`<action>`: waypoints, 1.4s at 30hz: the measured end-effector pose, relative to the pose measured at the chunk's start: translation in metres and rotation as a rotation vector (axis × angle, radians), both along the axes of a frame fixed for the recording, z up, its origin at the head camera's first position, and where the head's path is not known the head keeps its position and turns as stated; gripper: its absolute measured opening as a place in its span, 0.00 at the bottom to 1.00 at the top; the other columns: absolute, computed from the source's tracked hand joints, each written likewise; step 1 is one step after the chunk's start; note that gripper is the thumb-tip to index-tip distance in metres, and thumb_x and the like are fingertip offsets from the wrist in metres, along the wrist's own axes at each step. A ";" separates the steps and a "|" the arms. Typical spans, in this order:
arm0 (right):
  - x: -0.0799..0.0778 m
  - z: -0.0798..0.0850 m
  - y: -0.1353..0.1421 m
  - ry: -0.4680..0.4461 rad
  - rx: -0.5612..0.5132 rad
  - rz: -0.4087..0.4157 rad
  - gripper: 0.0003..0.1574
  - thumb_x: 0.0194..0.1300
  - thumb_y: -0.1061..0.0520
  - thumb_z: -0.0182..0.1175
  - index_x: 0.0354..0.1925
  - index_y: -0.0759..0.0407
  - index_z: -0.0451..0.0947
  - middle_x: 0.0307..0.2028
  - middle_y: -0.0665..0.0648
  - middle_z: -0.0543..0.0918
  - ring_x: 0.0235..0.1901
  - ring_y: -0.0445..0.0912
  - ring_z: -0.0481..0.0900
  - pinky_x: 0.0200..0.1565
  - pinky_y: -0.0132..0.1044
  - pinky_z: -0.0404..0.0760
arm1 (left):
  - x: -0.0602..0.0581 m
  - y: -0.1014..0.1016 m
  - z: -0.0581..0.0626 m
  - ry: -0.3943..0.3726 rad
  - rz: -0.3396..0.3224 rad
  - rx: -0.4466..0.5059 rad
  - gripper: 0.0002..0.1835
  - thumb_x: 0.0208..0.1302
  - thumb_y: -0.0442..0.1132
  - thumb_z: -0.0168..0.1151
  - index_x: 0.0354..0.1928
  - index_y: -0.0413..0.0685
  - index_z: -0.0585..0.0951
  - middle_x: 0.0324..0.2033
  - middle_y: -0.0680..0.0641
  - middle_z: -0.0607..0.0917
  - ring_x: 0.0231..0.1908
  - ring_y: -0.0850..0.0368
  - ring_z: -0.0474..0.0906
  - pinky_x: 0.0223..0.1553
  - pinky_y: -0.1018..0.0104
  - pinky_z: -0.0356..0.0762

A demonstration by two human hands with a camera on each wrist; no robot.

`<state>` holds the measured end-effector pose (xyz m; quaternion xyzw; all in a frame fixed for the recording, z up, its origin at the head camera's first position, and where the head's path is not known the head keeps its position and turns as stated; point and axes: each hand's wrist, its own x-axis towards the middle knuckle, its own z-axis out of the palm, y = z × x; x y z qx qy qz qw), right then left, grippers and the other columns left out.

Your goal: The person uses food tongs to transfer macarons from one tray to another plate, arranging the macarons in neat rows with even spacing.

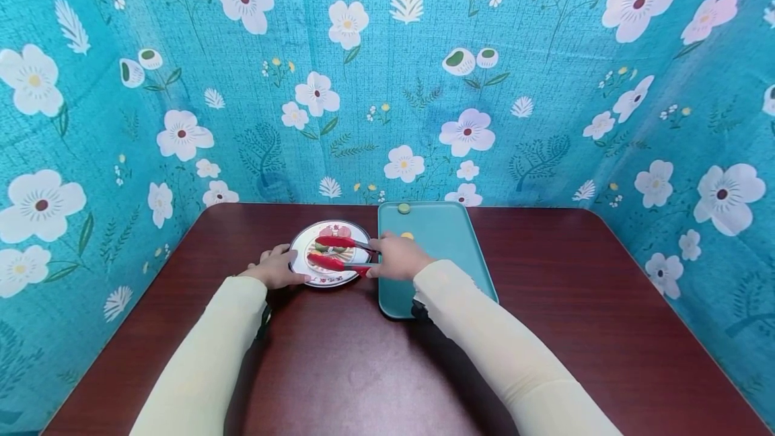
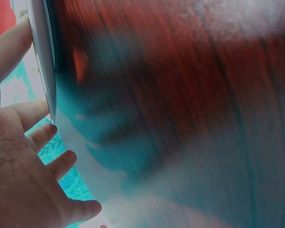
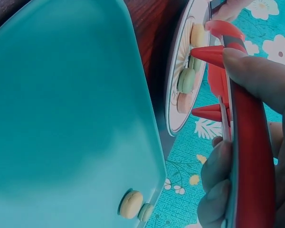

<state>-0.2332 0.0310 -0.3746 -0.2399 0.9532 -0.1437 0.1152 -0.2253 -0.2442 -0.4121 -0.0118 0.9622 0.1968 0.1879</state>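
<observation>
My right hand (image 1: 401, 258) grips a pair of red-tipped tongs (image 1: 329, 262), their arms spread apart low over a round white plate (image 1: 303, 266). Several macarons lie on that plate; a green macaron (image 3: 186, 80) sits near the space between the tong tips, though whether they touch it I cannot tell. At the plate's left rim, my left hand (image 1: 274, 270) holds the edge between thumb and fingers. Its other fingers (image 2: 64, 164) are spread beside the rim in the left wrist view.
A teal rectangular tray (image 1: 451, 234) lies to the right of the plate, partly under my right forearm. Near its far edge are a yellowish macaron (image 3: 131, 204) and a green macaron (image 3: 146, 212). Flowered blue cloth (image 1: 375, 86) hangs behind the dark red table (image 1: 339, 369).
</observation>
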 end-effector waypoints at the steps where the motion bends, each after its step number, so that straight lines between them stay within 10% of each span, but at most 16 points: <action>1: 0.000 0.001 0.001 0.000 -0.007 -0.001 0.44 0.58 0.43 0.69 0.67 0.56 0.68 0.57 0.61 0.74 0.43 0.48 0.78 0.45 0.43 0.80 | 0.000 0.000 0.000 0.000 -0.002 -0.002 0.49 0.55 0.53 0.69 0.72 0.39 0.58 0.70 0.32 0.53 0.67 0.30 0.47 0.62 0.27 0.47; 42: 0.005 0.010 0.068 0.084 -0.098 -0.115 0.47 0.52 0.44 0.73 0.67 0.57 0.69 0.49 0.59 0.76 0.38 0.48 0.76 0.36 0.40 0.81 | 0.001 0.003 0.006 -0.018 -0.020 -0.030 0.47 0.57 0.56 0.65 0.71 0.37 0.60 0.70 0.31 0.53 0.66 0.30 0.47 0.62 0.26 0.45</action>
